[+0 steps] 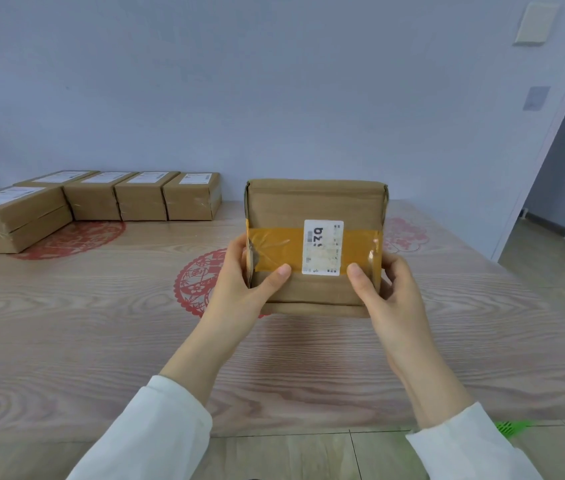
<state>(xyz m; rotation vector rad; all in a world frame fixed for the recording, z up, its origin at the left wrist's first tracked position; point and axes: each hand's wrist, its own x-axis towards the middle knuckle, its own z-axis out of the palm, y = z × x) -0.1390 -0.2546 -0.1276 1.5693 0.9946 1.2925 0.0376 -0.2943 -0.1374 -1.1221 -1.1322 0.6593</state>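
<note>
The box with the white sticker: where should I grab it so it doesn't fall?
Grip the box by its two side edges, one hand from each side: thumbs on the front, fingers behind, like the left hand and right hand here. It is wide and flat, held upright.

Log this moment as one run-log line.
object: taped parcel, label toward camera | left hand: grips left edge | right hand: grips right edge | table: other parcels back left

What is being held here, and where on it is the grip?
A taped cardboard parcel: left hand grips its left edge, right hand its right edge, thumbs on the labelled face.
</note>
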